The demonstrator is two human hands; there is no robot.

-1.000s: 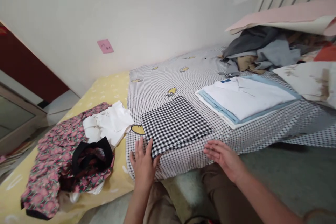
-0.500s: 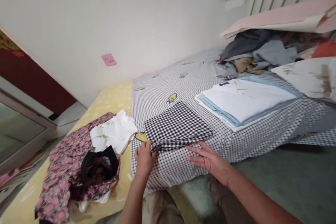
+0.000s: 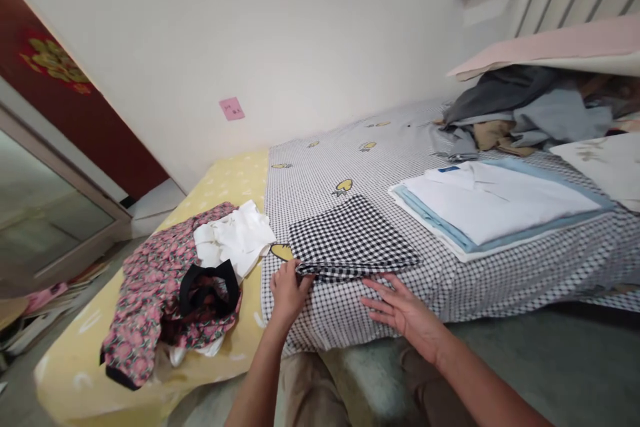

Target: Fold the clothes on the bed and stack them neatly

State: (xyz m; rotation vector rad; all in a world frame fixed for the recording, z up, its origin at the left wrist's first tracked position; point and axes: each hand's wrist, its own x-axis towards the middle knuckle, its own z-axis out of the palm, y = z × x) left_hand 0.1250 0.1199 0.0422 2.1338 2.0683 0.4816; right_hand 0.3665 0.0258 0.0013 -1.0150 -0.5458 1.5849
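Observation:
A folded black-and-white checked garment (image 3: 353,237) lies on the bed near its front edge, its layers showing along the near side. My left hand (image 3: 290,290) is closed on the garment's near left corner, thumb and fingers pinching the fabric. Close by the near right edge, my right hand (image 3: 400,310) is open with its fingers spread; its fingertips are at the garment's edge, and I cannot tell if they touch it.
To the right sits a stack of folded shirts (image 3: 505,203), white on top. Behind it are crumpled grey clothes (image 3: 530,103). A pink floral garment (image 3: 150,280) with a black collar and a white cloth (image 3: 233,237) lie left on a yellow sheet (image 3: 240,173).
The view has turned slightly to the left, so everything sits further right in the picture. Both hands keep nearly the same place at the checked garment.

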